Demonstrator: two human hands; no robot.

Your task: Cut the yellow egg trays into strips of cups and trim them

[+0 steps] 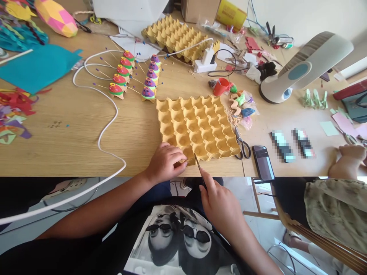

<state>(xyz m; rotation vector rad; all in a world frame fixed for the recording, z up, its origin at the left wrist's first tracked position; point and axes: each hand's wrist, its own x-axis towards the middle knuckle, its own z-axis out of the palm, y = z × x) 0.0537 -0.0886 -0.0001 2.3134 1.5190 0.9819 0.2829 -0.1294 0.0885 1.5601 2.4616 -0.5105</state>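
Observation:
A yellow cardboard egg tray (197,126) lies flat near the table's front edge. My left hand (166,162) is closed on the tray's near left corner, fingers curled over the rim. My right hand (222,208) sits below the table edge, closed on a thin knife (199,168) whose blade points up into the tray's front edge, just right of my left fingers.
Scissors (242,145) and a phone (263,162) lie right of the tray. A second egg tray (174,36), painted egg-cup figures (134,76), a white cable (106,130), a fan (304,68) and paper scraps (17,107) fill the table. Another person's hand (349,156) rests at the right.

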